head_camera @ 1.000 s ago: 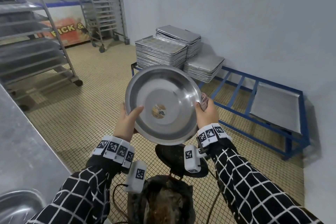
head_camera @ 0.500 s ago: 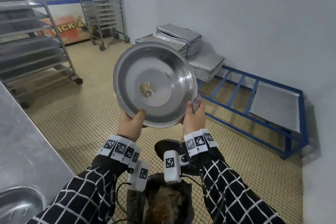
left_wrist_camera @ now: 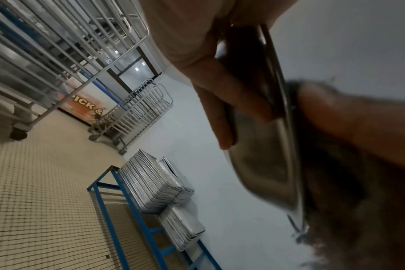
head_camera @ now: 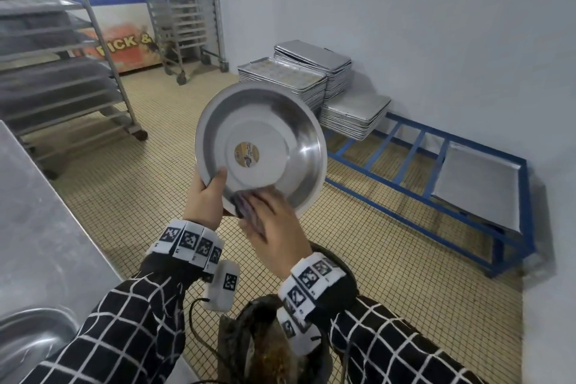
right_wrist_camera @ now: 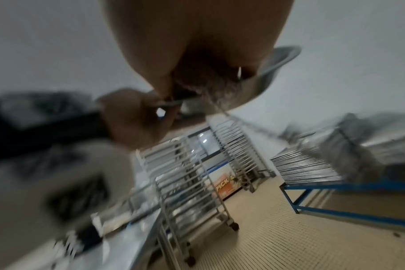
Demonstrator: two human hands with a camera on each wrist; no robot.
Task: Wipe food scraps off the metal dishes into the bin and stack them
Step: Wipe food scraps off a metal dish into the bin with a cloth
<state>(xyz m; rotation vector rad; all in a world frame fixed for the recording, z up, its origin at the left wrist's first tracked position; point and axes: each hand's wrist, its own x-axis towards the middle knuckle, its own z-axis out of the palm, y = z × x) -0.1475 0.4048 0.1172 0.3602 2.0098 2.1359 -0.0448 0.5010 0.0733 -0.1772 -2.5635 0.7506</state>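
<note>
A round metal dish (head_camera: 274,134) with a round sticker in its middle is held up, tilted toward me, above the dark bin (head_camera: 271,349) that holds brown scraps. My left hand (head_camera: 205,196) grips the dish's lower left rim, thumb inside and fingers (left_wrist_camera: 220,95) behind it. My right hand (head_camera: 274,227) holds a dark cloth (head_camera: 246,209) against the lower inside of the dish. The right wrist view is blurred and shows the cloth (right_wrist_camera: 204,82) wadded under the fingers at the dish (right_wrist_camera: 266,73) rim. In the left wrist view the dish (left_wrist_camera: 266,164) is edge-on.
Stacks of flat metal trays (head_camera: 299,81) sit on a low blue frame (head_camera: 389,184) along the right wall, with a single tray (head_camera: 480,187) at its near end. Wheeled tray racks (head_camera: 62,72) stand at left and behind. A steel counter (head_camera: 37,212) with a sink bowl (head_camera: 31,337) runs along my left.
My right hand left the dish's right rim and brought the cloth onto its lower inside. The left hand now holds the dish alone, and it has tilted slightly.
</note>
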